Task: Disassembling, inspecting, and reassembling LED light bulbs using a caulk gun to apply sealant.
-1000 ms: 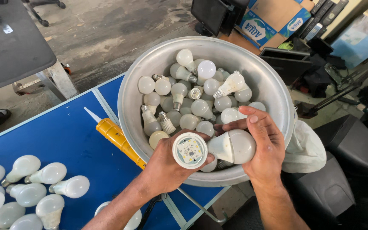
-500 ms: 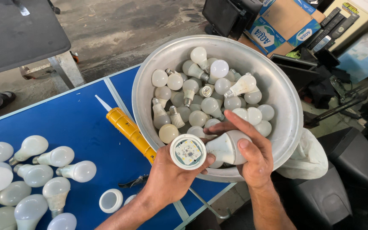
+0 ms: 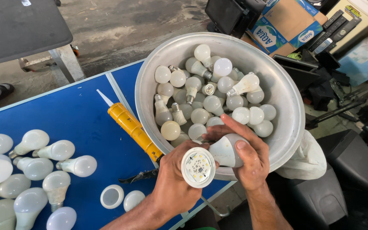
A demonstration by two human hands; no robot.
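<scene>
Head view: both hands meet at approx 6 o'clock, over the near rim of the big metal bowl [image 3: 148, 76]; left hand [image 3: 173, 183] is closed round an opened bulb body [image 3: 198, 167], its round LED board w/ small chips facing up at the camera, dome already off; right hand [image 3: 245, 157] is wrapped over a second white bulb [image 3: 228, 151], thumb on top, fingers curled behind it; the two bulbs touch or nearly touch, can't tell which.

Bowl sits at 12 to 1 o'clock, on the edge of the blue tabletop [image 3: 73, 119], heaped w/ loose bulbs [image 3: 209, 91], domes and screw bases pointing every way; most look unopened from here. At 8 to 9 o'clock a group of whole bulbs [image 3: 43, 162] lies on the tabletop, well apart from the bowl; at 7 o'clock two loose dome caps [image 3: 122, 198] lie just beside each other, near the left wrist. A yellow sealant tube [image 3: 135, 130] runs from 10 o'clock toward centre, nozzle up-left, lower end by the bowl wall.

Judging progress: one bulb open in hand, two caps set down, so only a few done; the bowlful looks like the bulk left.
</scene>
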